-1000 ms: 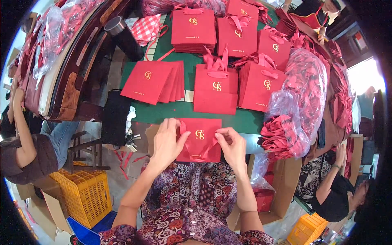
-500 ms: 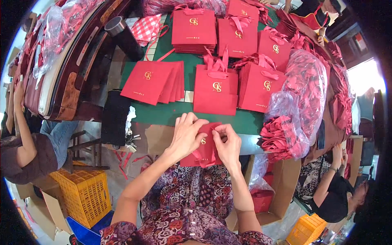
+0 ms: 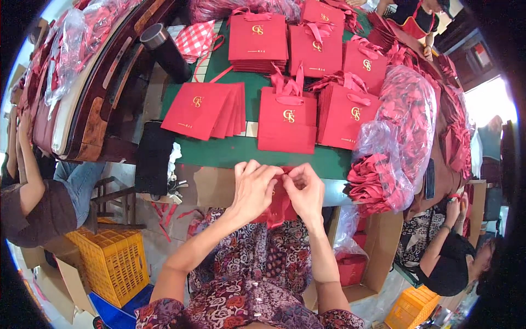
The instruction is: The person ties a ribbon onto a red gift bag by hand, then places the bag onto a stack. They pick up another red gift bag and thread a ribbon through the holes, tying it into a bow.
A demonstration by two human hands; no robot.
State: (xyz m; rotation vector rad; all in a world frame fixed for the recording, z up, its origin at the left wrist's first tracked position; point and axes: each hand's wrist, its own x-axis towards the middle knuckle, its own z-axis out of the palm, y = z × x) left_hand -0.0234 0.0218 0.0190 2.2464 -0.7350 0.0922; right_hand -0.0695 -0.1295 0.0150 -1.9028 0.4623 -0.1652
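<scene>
A small red paper gift bag (image 3: 278,204) hangs between my hands at the near edge of the table, partly hidden by the fingers. My left hand (image 3: 252,189) is closed on its top edge, thumb and fingers bent together. My right hand (image 3: 304,192) pinches the same edge close beside it, fingertips almost meeting the left ones. Whatever small part the fingertips grip is too hidden to tell. Just beyond the hands a finished-looking red bag (image 3: 286,123) with ribbon handles lies on the green tabletop (image 3: 219,158).
Stacked red bags (image 3: 204,109) lie left of centre, others (image 3: 257,38) farther back. A black flask (image 3: 164,52) stands at the left. Plastic-wrapped red ribbons (image 3: 402,126) fill the right side. An open cardboard box (image 3: 378,257) and a yellow crate (image 3: 112,266) flank me; co-workers sit on both sides.
My fingertips have come closer together at the bag's top edge. The bag has tipped, so less of its front shows, and the left fingers have closed in.
</scene>
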